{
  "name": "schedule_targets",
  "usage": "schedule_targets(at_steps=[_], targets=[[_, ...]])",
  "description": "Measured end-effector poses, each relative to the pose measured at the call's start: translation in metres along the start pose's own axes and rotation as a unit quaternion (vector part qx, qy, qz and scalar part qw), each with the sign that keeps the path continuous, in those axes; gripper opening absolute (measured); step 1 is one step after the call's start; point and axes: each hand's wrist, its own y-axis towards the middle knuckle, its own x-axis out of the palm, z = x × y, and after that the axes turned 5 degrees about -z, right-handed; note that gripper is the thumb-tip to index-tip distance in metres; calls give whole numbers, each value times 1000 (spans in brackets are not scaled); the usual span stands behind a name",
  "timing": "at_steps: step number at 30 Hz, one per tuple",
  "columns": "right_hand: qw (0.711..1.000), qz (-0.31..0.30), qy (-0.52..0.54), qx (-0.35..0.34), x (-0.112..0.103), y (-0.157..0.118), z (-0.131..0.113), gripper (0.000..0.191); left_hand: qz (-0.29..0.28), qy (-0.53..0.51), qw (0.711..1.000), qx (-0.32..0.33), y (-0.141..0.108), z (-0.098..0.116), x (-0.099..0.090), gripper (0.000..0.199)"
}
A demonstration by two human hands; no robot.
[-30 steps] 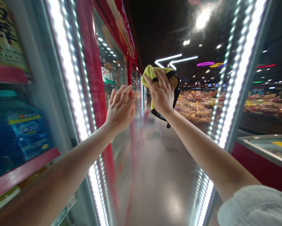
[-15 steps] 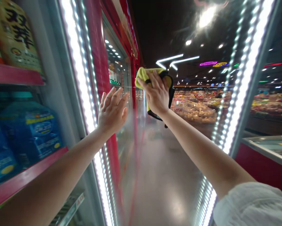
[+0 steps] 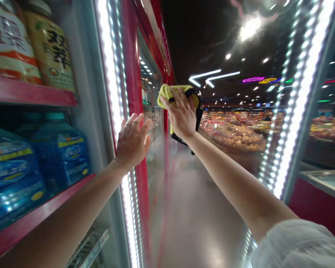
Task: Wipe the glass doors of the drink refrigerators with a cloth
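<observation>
I'm clamping a yellow cloth in my right hand, its long side lying across my palm and its black-edged end hanging just below my wrist. My left hand is spreading open, fingers apart, nearer the red frame of the glass door, while blue bottles are standing on the shelf beyond it.

The right hand held a yellow cloth up to a glass cooler door; the left hand, open, was raised just beside it. Blue bottles stood on a red shelf behind the glass.
</observation>
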Motion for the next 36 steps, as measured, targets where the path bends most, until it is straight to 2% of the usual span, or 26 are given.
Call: schedule_targets(at_steps=[2, 3, 5, 7, 9, 11, 13, 15, 17, 18, 20, 22, 25, 27, 30, 32, 34, 36], targets=[[995, -34, -1, -94, -6, -20, 0, 51, 8, 15, 1000, -4, -7, -3, 1, 49], [993, -33, -3, -117, -9, -26, 6, 50, 11, 23, 1000, -5, -11, -6, 1, 48], [997, 5, -6, -71, -14, -25, 21, 46, 15, 32, 999, -7, -18, -13, 1, 46], [998, 59, -1, 17, -12, -6, 27, 44, 20, 33, 999, -4, -22, -18, 1, 48], [992, 90, 9, 83, -5, 19, 16, 45, 25, 37, 999, -2, -24, -21, 2, 49], [992, 84, 14, 93, 5, 37, -8, 46, 28, 46, 999, -1, -24, -21, 3, 48], [998, 46, 13, 31, 12, 38, -33, 46, 29, 55, 998, -1, -24, -21, 3, 47], [997, 2, 13, -71, 14, 25, -47, 45, 29, 61, 998, -1, -25, -22, 1, 46], [988, -25, 17, -151, 11, 9, -44, 44, 26, 66, 997, -1, -29, -25, -2, 44], [986, -25, 19, -166, 9, 4, -38, 44, 24, 70, 997, -2, -31, -28, -5, 44], [990, -3, 23, -141, 5, 7, -26, 45, 22, 77, 997, -5, -36, -34, -9, 44], [996, 33, 30, -73, 7, 23, -23, 48, 22, 81, 996, -10, -40, -39, -12, 45], [997, 51, 51, 5, 17, 48, -42, 51, 29, 83, 996, -18, -44, -45, -13, 45], [997, 18, 63, -26, 24, 49, -60, 49, 37, 88, 995, -23, -45, -47, -14, 44], [976, -56, 76, -196, 28, 31, -70, 40, 45, 100, 994, -27, -46, -50, -16, 43], [958, -69, 82, -266, 26, 22, -65, 32, 44, 108, 993, -29, -48, -52, -18, 43], [966, -46, 87, -240, 23, 27, -58, 28, 44, 112, 992, -32, -50, -54, -20, 42], [982, -13, 92, -163, 24, 43, -58, 31, 45, 112, 992, -35, -52, -54, -20, 42]])
